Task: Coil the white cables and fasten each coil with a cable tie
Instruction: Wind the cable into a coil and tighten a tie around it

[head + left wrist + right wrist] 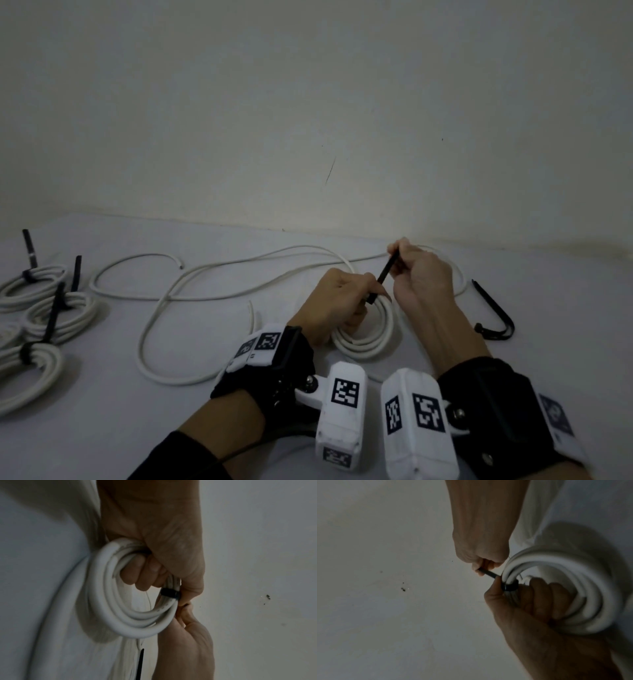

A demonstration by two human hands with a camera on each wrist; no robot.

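— Nearest the wrists, why does the left hand (337,301) grip the coil (368,337)?
— To keep the loops bunched while the right hand (419,274) pinches the cable tie (386,270), likely tightening it.
— And the coil?
— Between both hands; loose cable (212,294) lies farther left.

The left hand (337,301) curls its fingers in a closed grip, thumb on top. The right hand (419,270), fisted just beside it, pinches between thumb and fingers.
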